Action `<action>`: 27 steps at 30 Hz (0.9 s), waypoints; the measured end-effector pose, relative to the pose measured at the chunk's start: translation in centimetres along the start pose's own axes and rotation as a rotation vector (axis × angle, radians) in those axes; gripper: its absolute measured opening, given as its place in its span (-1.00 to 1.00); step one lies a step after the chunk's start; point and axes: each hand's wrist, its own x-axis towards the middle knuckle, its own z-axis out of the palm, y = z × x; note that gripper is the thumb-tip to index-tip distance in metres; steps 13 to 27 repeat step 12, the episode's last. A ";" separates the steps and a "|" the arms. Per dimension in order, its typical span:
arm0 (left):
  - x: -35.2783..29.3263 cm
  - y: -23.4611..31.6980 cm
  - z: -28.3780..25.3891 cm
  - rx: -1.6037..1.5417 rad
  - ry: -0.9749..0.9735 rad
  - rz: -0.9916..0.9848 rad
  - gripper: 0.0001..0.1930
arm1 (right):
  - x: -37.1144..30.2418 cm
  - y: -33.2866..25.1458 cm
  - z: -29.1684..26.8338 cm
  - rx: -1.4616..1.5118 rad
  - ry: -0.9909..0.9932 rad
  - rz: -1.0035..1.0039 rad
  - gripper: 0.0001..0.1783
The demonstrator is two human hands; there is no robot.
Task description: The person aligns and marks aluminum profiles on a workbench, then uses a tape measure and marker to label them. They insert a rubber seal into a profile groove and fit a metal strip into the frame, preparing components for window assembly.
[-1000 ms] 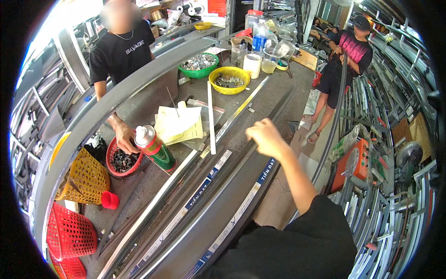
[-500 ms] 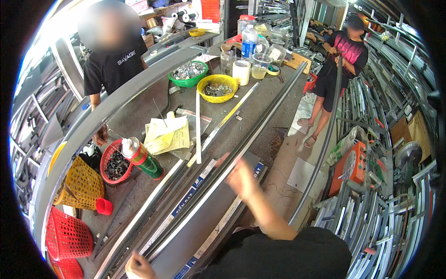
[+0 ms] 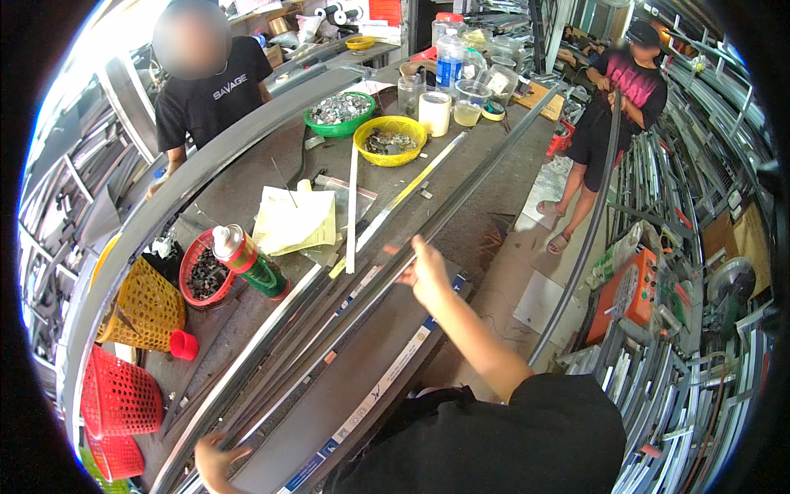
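Observation:
A long grey metal profile (image 3: pixel 485 171) runs diagonally over the bench, from far right to near left. My right hand (image 3: pixel 431 278) is around its middle, with fingertips showing past the far side. Beside the near ends of the long strips, my left hand (image 3: pixel 216 463) has its fingers spread and thumb apart; I see nothing in its grasp. A wide dark profile with a blue-and-white printed film strip (image 3: pixel 393 372) lies under and right of my right forearm. More long strips, one with a white face (image 3: pixel 262 362), lie to the left.
Across the bench stand a spray can (image 3: pixel 251 262), papers (image 3: pixel 292 221), a red basket (image 3: pixel 204 276), a green basket (image 3: pixel 339 128), a yellow basket (image 3: pixel 388 156) and jars. A person (image 3: pixel 210 99) stands far left; another (image 3: pixel 629 90) holds a long bar (image 3: pixel 588 235) at right.
The long profile has turned, showing a plain grey face instead of its white edge. My left hand has moved left and its fingers have spread. My right hand has shifted slightly up.

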 end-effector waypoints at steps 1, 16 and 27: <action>-0.4 -4.4 -0.5 0.127 0.092 -0.039 -0.20 | 1.2 -1.0 -0.7 0.016 0.028 -0.042 -0.52; -4.6 1.7 4.5 0.206 0.549 0.246 -0.67 | 13.2 -14.1 -7.7 0.294 0.376 -0.338 -0.43; -4.6 1.7 4.5 0.206 0.549 0.246 -0.67 | 13.2 -14.1 -7.7 0.294 0.376 -0.338 -0.43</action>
